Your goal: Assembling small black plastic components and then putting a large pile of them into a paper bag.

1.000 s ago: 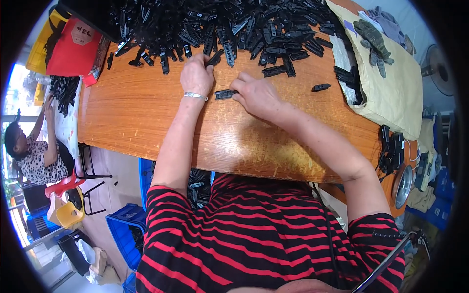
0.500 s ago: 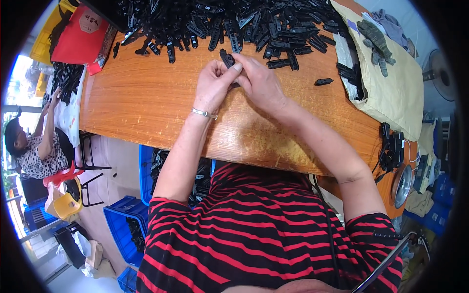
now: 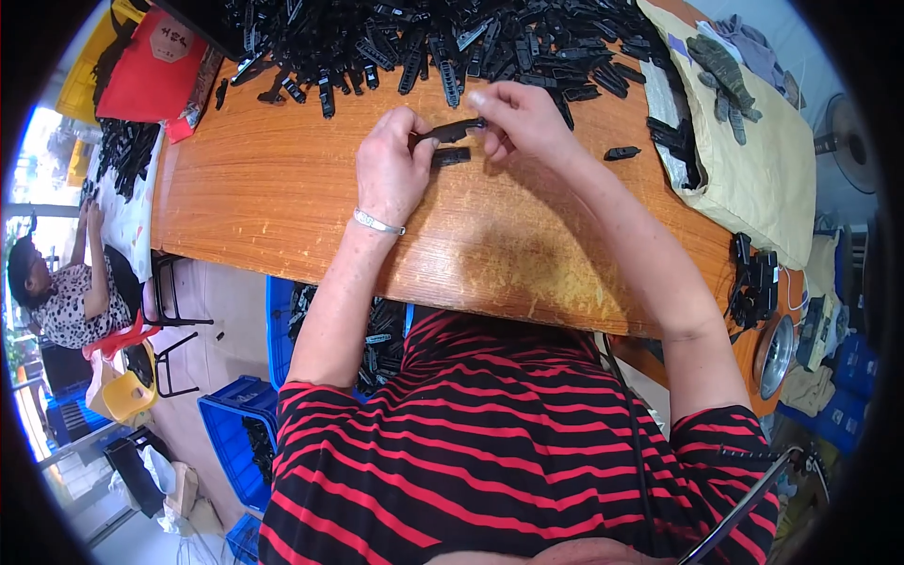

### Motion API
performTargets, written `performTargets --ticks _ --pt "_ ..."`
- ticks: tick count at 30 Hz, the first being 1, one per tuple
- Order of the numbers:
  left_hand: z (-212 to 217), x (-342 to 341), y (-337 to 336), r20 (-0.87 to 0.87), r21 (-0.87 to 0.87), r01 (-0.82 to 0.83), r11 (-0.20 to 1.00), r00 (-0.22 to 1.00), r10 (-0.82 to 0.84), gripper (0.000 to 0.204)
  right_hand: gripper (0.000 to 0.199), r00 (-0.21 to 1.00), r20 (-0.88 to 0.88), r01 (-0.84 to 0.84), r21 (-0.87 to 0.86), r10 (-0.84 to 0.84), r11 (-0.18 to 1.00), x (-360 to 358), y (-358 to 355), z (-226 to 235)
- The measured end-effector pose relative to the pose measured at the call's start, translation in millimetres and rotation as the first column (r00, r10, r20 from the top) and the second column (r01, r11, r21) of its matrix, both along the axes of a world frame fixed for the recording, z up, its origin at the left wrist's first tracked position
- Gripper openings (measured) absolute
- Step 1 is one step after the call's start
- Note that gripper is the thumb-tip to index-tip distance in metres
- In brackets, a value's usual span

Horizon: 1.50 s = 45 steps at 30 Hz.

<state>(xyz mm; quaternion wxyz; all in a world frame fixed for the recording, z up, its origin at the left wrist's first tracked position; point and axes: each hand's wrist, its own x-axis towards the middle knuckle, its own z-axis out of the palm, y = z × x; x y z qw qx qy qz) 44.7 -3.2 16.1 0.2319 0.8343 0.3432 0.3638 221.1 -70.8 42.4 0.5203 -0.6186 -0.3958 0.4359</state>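
Observation:
My left hand (image 3: 388, 155) is closed around one end of a long, narrow black plastic part (image 3: 452, 132), held slantwise above the table. At the part's other end is my right hand (image 3: 527, 124), fingers bent and thumb and forefinger pressed together; anything in that pinch is too small to make out. The part's tip seems to meet the right fingers. Another short black part (image 3: 454, 156) shows just below the held one. A big heap of similar black parts (image 3: 414, 47) covers the far side of the wooden table (image 3: 282, 198).
A beige sack (image 3: 767, 179) with gloves (image 3: 723, 80) on it lies at the right. One loose black part (image 3: 621, 153) is near it. A red bag (image 3: 155, 75) stands far left. Blue crates (image 3: 235, 443) sit on the floor. Another person (image 3: 75, 282) works at the left.
My hands have moved apart, the left one leftward and the right one rightward. The held part is now stretched out level between them, and a short part shows beneath it.

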Motion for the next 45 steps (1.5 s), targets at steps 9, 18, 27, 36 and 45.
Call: performTargets --ticks 9,18,27,36,45 --pt "-16.6 -7.8 1.7 0.396 -0.607 0.242 0.757 0.918 0.024 0.035 0.019 0.979 -0.172 -0.129 -0.12 0.107 0.984 6.6 -11.8 -21.7" --pt "-19.1 -5.2 -6.2 0.507 -0.685 0.384 0.619 0.861 0.028 0.034 0.017 0.988 -0.139 -0.094 -0.175 0.07 0.98 15.6 -17.3 -33.8" --pt "-27.7 -0.1 13.9 0.222 -0.722 0.148 0.676 0.975 0.024 0.01 0.014 0.989 -0.105 -0.128 -0.238 0.106 0.963 4.9 7.8 -39.4" --pt "-43.9 -1.6 17.0 0.056 -0.65 -0.014 0.759 0.996 0.066 0.016 0.015 0.992 0.105 -0.049 -0.242 0.076 0.969 -7.9 14.4 -52.4" --pt "-42.5 -0.6 31.4 -0.167 -0.643 -0.104 0.759 0.986 -0.007 0.02 0.024 0.915 0.375 -0.033 -0.298 0.149 0.954 -4.5 23.5 -58.0"
